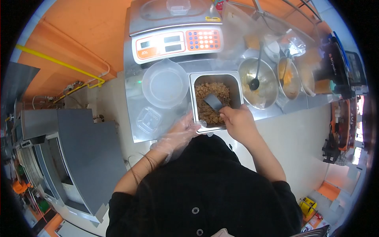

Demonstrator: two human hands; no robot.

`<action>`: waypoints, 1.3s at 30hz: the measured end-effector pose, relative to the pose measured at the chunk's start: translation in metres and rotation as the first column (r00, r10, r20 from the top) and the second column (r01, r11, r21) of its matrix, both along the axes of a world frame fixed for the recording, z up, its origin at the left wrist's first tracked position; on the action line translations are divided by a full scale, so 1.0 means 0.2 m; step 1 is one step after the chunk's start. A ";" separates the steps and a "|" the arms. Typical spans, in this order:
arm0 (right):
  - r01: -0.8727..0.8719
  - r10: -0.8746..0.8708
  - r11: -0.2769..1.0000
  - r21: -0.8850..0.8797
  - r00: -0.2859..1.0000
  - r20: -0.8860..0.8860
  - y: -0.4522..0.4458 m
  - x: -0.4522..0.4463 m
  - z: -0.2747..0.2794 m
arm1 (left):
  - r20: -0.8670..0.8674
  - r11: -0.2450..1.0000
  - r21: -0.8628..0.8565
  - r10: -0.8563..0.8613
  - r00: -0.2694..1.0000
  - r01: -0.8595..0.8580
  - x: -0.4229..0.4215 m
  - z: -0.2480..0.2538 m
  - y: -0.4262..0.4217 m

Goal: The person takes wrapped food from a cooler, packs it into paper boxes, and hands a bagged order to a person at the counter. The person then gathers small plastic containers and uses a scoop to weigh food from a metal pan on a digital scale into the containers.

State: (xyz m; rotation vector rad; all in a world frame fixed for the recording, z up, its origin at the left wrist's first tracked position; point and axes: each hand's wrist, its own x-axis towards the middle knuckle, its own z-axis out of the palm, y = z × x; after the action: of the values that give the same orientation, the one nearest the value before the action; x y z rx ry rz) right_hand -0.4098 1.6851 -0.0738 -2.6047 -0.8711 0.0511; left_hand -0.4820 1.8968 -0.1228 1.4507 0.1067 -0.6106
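A deep rectangular steel food pan [235,85] stands at the table's near edge, partly filled with crumbly brown food [209,89] that looks like cooked mince. My right hand [239,121], bare, is closed around the handle of a dark grey scoop [213,102], whose blade rests in the food. In a loose clear plastic glove, my left hand [183,128] grips the pan's near left corner. Left of the pan sit a round translucent plastic bowl [165,85] and, nearer me, a small square clear plastic lid or tub [149,119].
Behind the pan is a white and orange digital scale [177,43]. On the right stand a large steel bowl [268,89] with a black ladle [255,83] and a smaller bowl [293,75] of yellowish food. A grey kitchen unit [87,158] is at the left.
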 end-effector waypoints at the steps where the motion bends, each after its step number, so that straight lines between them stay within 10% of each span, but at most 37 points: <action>1: 0.029 -0.029 0.999 0.024 0.999 0.018 0.01 0.01 0.01 | 0.003 0.999 0.037 -0.009 1.000 0.009 0.01 0.01 0.00; 8: -0.076 0.068 0.965 -0.251 0.997 -0.042 0.02 0.02 0.00 | -0.062 1.000 -0.013 0.012 0.998 -0.013 0.01 -0.01 0.00; 11: -0.002 0.004 1.000 0.014 0.987 -0.162 0.06 0.00 0.01 | -0.060 0.998 -0.043 0.033 0.998 -0.036 0.01 0.01 -0.01; 24: 0.200 -0.142 0.975 0.095 0.895 -0.422 0.11 0.04 -0.07 | 0.031 0.995 -0.080 0.057 0.998 -0.054 -0.01 0.00 -0.03; 30: 0.456 -0.102 0.851 0.259 0.627 -0.772 -0.02 0.12 -0.01 | -0.015 0.997 -0.060 0.052 0.999 -0.053 -0.03 -0.02 -0.04; 39: 0.685 -0.088 0.635 0.357 0.523 -0.848 -0.16 0.12 -0.01 | -0.055 0.973 -0.177 0.143 0.988 -0.151 -0.05 -0.03 -0.05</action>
State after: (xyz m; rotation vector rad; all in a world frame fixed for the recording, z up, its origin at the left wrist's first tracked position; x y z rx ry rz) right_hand -0.3859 1.6540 -0.0761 -1.7038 0.1228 0.5793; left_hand -0.4915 1.8865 -0.1286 1.2427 0.1854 -0.5159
